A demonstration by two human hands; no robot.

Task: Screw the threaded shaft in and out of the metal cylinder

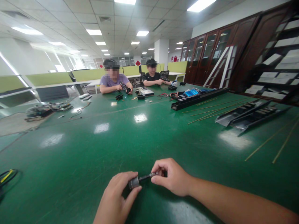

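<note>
Close to me, above the green table (121, 146), is a short grey metal cylinder with a thin dark shaft (134, 183); its exact kind I cannot make out. My left hand (118, 194) grips the cylinder between thumb and fingers. The shaft points right, toward my right hand (171, 177), whose thumb and index finger pinch its far end near a small metal piece. My right fingers partly hide that end.
Across the table, two people (114, 79) (152, 74) handle dark tools, with small black boxes (140, 97) nearby. Long black metal channels (198, 99) and thin rods (205, 113) lie to the right. A cable (8, 176) sits at the left edge; cluttered parts (46, 109) lie farther back.
</note>
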